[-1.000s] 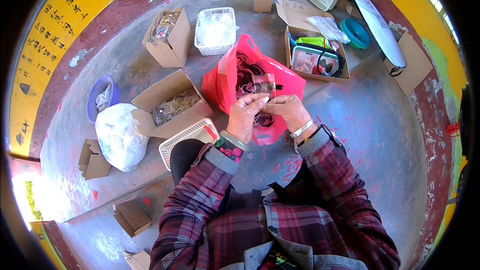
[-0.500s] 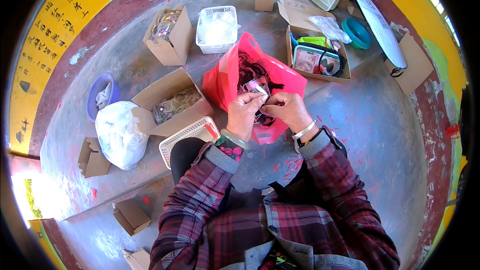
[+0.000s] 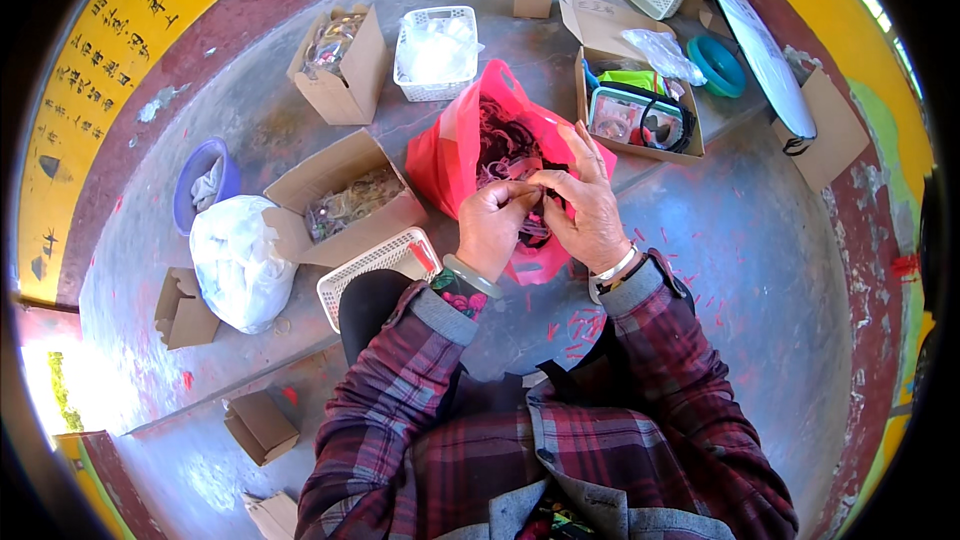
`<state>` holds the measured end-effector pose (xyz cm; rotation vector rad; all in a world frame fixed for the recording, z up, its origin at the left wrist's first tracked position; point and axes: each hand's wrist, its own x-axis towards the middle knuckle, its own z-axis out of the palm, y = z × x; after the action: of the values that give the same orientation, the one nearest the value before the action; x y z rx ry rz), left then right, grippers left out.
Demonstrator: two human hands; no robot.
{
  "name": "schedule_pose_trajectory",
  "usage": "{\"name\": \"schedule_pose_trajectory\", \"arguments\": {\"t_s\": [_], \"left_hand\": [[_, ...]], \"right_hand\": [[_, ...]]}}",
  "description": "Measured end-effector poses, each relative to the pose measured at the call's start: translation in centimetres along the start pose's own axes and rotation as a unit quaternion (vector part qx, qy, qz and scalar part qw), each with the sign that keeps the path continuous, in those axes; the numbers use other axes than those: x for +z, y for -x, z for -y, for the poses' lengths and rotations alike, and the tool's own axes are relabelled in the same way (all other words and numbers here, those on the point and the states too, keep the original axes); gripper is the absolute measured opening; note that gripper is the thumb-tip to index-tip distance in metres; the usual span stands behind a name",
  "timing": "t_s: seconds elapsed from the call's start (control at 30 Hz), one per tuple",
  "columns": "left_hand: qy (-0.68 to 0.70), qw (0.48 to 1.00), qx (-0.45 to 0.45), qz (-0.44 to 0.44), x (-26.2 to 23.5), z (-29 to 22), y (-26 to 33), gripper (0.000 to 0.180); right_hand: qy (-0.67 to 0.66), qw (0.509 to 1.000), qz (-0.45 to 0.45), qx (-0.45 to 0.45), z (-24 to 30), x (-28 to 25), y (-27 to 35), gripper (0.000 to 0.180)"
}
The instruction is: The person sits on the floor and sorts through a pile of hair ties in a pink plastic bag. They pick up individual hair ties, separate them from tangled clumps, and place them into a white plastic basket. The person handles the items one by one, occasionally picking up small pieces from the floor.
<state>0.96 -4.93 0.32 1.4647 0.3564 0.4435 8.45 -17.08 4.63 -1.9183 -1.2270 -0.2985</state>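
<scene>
Above the mouth of a red plastic bag [image 3: 440, 152], my two hands meet at the fingertips. My left hand [image 3: 492, 228] is closed, thumb and index finger pinched together. My right hand [image 3: 588, 208] pinches with thumb and index finger at the same spot, its other fingers stretched upward. What they hold between them is mostly hidden and too small to make out. Inside the bag, just beyond the fingers, lie dark red, stringy pieces [image 3: 500, 130]. The bag stands on the floor in front of my knees.
An open cardboard box [image 3: 350, 215] of small packets and a white basket [image 3: 375, 275] stand left of the bag. Farther off are a tall carton [image 3: 345, 75], a white basket with plastic [image 3: 435, 60] and a box of supplies [image 3: 645, 145]. Red scraps [image 3: 585, 325] litter the floor.
A small clear packet with a white strip showed between my fingers before; now it is out of sight. My right hand has turned up, its outer fingers extended.
</scene>
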Motion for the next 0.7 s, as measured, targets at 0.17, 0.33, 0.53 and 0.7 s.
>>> {"name": "schedule_pose_trajectory", "arguments": {"t_s": [0.17, 0.33, 0.53, 0.7], "left_hand": [[0.011, 1.000, -0.028, -0.004, 0.0, 0.8, 0.0, 0.010], [-0.125, 0.990, 0.064, -0.005, 0.0, 0.6, 0.1, 0.007], [-0.267, 0.945, 0.187, -0.033, -0.1, 0.7, -0.1, 0.007], [-0.210, 0.977, 0.016, -0.036, -0.1, -0.1, 0.2, 0.013]], "right_hand": [[-0.015, 1.000, -0.001, 0.015, 0.0, 0.1, 0.0, 0.021], [0.059, 0.998, 0.011, 0.001, 0.0, -0.9, -0.4, 0.015], [0.175, 0.980, 0.037, -0.091, 1.2, -1.6, -0.4, 0.010], [0.256, 0.959, 0.032, -0.115, 1.0, 0.5, 1.1, 0.009]]}}
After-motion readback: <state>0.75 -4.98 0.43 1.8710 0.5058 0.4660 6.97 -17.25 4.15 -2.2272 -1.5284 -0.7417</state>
